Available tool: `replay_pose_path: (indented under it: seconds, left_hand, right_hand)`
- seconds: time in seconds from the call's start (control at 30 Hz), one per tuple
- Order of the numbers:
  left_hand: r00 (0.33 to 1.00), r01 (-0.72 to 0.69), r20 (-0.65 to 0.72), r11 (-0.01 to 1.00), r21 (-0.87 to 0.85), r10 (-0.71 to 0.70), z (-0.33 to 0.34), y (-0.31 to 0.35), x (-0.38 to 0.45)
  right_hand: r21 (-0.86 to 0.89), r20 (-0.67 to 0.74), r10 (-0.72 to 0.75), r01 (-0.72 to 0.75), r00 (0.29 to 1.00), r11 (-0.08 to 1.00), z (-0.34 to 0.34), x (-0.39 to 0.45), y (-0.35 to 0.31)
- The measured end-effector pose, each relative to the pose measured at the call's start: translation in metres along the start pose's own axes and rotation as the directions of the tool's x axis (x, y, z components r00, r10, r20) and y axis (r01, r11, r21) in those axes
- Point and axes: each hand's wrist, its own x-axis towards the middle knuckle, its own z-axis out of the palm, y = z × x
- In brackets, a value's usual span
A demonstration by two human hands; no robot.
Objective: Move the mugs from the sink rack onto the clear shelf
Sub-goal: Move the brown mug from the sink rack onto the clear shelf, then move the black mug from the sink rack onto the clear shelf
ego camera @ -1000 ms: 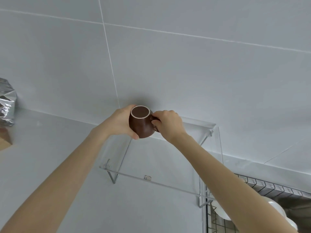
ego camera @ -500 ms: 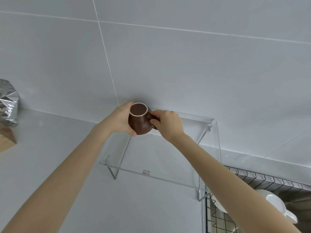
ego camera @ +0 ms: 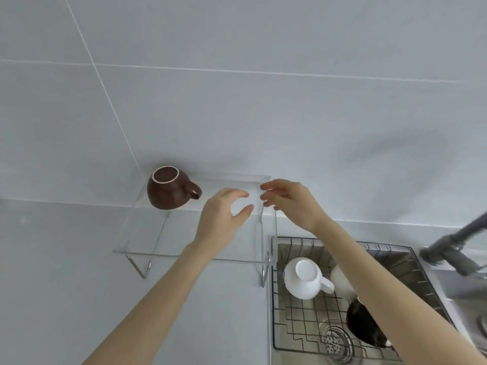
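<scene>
A brown mug (ego camera: 168,189) stands upside down at the back left corner of the clear shelf (ego camera: 189,255), handle to the right. My left hand (ego camera: 224,216) and my right hand (ego camera: 288,202) hover over the shelf's right half, fingers apart, holding nothing. In the wire sink rack (ego camera: 303,325) a white mug (ego camera: 303,277) lies upside down. A second white mug (ego camera: 341,281) and a dark mug (ego camera: 363,326) are partly hidden behind my right forearm.
The rack sits in a steel sink (ego camera: 403,262) with a drain (ego camera: 336,341) below it. A grey faucet (ego camera: 453,246) reaches in from the right. A grey tiled wall rises behind the shelf, and the grey counter (ego camera: 52,272) spreads to the left.
Both hands let go of the brown mug, which now rests on the shelf, and drew back to the right. The view dropped, showing the sink rack.
</scene>
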Motion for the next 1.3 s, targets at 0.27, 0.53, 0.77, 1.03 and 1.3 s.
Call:
replay_pose_path:
  seconds: [0.27,0.53,0.77,1.03,1.3]
  left_hand:
    - [0.866,0.109,0.499,0.987,-0.118,-0.036,0.113,0.068,-0.060]
    - [0.642,0.291,0.752,0.955,-0.060,-0.149,0.214,0.083,-0.106]
    - [0.507,0.578,0.793,0.816,-0.022,-0.338,0.269,0.071,-0.110]
    - [0.431,0.735,0.828,0.671,-0.091,-0.359,0.283,0.060,-0.107]
    - [0.498,0.713,0.779,0.691,-0.118,-0.380,0.257,0.067,-0.090]
  right_hand:
    - [-0.087,-0.145,0.256,-0.270,0.956,0.959,-0.091,-0.114,0.101]
    - [-0.166,-0.169,0.486,-0.510,0.858,0.844,-0.122,-0.189,0.204]
    - [-0.178,-0.096,0.563,-0.571,0.821,0.802,-0.122,-0.189,0.250]
    - [-0.163,-0.053,0.521,-0.522,0.852,0.837,-0.119,-0.185,0.262]
    - [-0.144,-0.030,0.448,-0.448,0.893,0.882,-0.136,-0.166,0.232]
